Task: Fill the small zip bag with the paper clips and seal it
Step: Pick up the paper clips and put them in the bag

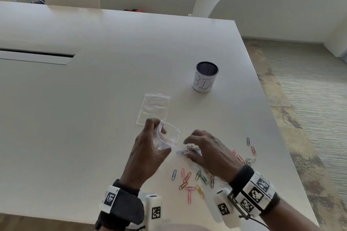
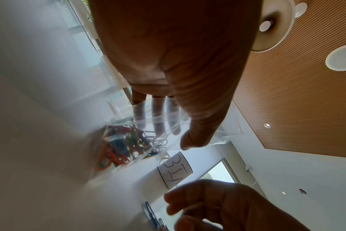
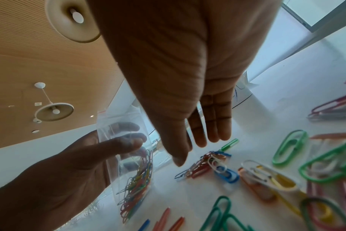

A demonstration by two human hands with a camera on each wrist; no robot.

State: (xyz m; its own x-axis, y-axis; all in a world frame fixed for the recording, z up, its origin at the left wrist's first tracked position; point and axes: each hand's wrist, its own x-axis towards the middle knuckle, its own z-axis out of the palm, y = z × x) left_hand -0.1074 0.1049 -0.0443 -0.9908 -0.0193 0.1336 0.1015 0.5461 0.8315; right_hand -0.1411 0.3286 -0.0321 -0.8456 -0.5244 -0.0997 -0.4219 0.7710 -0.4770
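Scattered nearest: loose coloured paper clips (image 1: 189,182) on the tabletop (image 1: 93,99), light, stiff, slick wire, likely to snag together; probably easiest raked into a bunch and pinched from above. Held upright just above the tabletop by the left hand (image 1: 148,154): small zip bag (image 1: 167,138), thin, limp, slippery film, mouth gaping, some clips already inside; best gripped near the red zip line so the mouth stays open. Left grip curled round the bag's side. Right hand (image 1: 206,150) spread, relaxed, fingers straight over a clump of clips (image 3: 205,162) beside the bag, nothing held. Beyond: second flat bag (image 1: 154,108), labelled mesh cup (image 1: 205,79).
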